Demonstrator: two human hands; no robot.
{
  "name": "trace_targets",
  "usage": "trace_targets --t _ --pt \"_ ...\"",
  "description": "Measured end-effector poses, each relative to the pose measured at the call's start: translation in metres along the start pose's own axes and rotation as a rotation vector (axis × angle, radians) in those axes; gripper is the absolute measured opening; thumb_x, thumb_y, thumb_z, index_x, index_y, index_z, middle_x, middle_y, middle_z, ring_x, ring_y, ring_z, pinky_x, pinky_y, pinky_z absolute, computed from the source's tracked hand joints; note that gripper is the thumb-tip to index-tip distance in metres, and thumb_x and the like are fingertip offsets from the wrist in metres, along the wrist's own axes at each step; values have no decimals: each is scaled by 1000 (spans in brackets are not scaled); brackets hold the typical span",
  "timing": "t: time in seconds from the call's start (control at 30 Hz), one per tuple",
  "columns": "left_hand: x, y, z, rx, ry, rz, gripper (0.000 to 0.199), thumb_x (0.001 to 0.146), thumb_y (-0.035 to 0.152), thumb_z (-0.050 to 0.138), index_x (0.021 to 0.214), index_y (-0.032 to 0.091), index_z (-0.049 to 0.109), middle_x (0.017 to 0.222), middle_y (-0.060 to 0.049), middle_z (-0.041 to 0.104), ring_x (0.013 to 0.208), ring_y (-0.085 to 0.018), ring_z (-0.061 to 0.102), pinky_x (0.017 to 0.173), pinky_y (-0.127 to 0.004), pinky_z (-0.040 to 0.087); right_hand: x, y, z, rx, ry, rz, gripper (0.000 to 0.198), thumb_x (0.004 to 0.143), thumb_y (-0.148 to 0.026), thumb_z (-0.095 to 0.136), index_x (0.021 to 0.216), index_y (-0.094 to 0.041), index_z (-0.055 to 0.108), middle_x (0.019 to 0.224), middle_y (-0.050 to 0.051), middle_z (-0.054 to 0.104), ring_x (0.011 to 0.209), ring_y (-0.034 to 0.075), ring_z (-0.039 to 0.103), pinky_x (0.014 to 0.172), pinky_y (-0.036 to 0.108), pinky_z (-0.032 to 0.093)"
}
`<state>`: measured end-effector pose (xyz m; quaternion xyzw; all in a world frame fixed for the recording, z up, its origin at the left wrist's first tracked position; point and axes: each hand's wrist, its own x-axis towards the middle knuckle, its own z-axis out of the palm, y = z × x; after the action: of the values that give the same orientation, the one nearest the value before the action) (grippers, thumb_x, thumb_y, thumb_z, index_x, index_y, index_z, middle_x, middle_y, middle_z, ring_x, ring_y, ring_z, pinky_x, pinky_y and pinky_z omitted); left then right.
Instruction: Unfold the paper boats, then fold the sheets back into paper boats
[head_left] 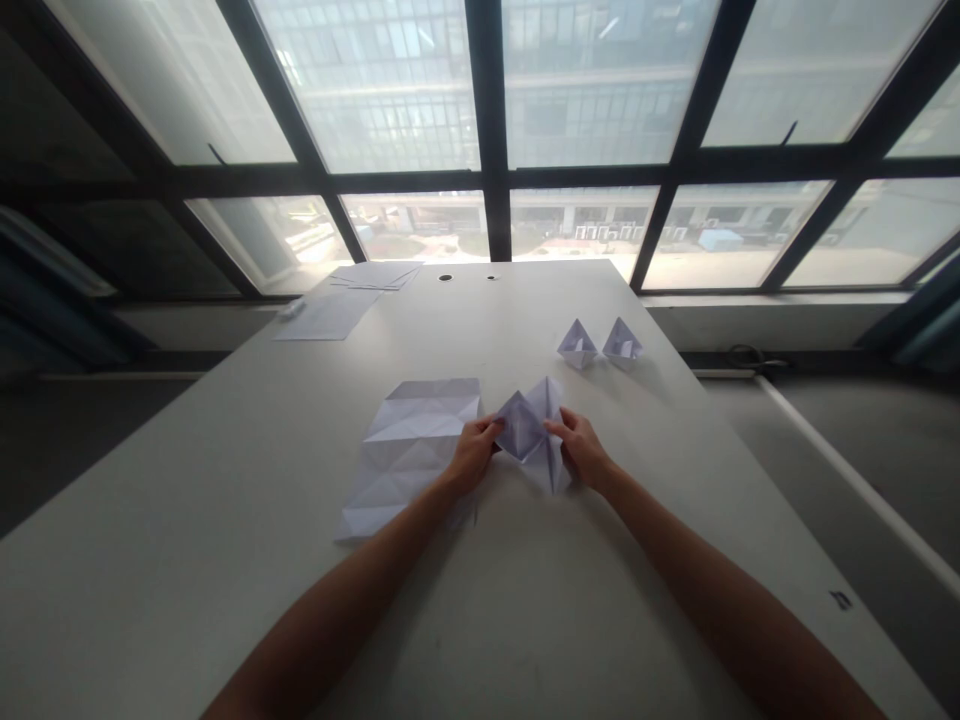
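Note:
Between my two hands is a partly folded sheet of white paper (525, 432), held just over the table. My left hand (475, 450) pinches its left corner, beside a diamond-shaped pocket. On the other side, my right hand (582, 445) grips the right edge, thumb on top near an upright crease. The fingers under the paper are hidden. A creased white sheet (409, 440) lies flat to the left, partly covered by my left forearm. Farther off to the right stand two folded paper boats (577, 345), side by side.
The white table (480, 620) reaches to a window wall. At its far left lie several paper sheets (337, 310), with a small pale object (291, 310) beside them. Two cable holes (445, 278) sit near the far edge. A small dark item (840, 600) is near the right edge.

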<state>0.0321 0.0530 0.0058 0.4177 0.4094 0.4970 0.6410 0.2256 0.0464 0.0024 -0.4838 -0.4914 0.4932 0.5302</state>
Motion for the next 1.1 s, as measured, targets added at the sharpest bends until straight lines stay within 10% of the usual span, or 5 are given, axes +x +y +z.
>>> trace_targets --t 0.13,0.4,0.7,0.93,1.1 --pt "1 0 -2 -114 49 -63 44 65 51 83 75 10 70 70 -5 68 60 -14 61 58 -24 48 0 3 1 220 59 265 36 70 -50 72 78 -15 67 64 4 68 54 18 59 50 28 46" --pt "4 -1 -8 -360 77 -63 20 70 25 78 79 9 69 77 -6 71 67 -16 65 63 -24 51 1 1 -5 285 -58 273 46 57 -54 83 77 -14 70 70 6 71 59 19 61 57 29 48" --pt "1 3 2 -268 75 -49 36 72 42 81 80 10 67 75 -6 70 63 -15 65 57 -24 53 4 14 -5 -4 84 53 45 76 -61 62 73 -16 60 57 -2 53 52 13 42 49 25 32" --pt "-6 5 -1 -25 -264 -147 54 68 28 85 117 18 64 99 -10 73 82 -20 70 75 -30 57 3 4 -13 -324 275 -284 37 89 -46 48 65 -19 49 60 -3 47 60 13 39 56 26 30" --pt "-5 3 -3 31 -324 -119 64 64 17 85 123 17 60 97 -11 74 82 -22 71 80 -33 55 6 3 -17 -368 276 -277 36 88 -44 49 61 -20 43 56 -5 41 57 12 35 54 25 27"
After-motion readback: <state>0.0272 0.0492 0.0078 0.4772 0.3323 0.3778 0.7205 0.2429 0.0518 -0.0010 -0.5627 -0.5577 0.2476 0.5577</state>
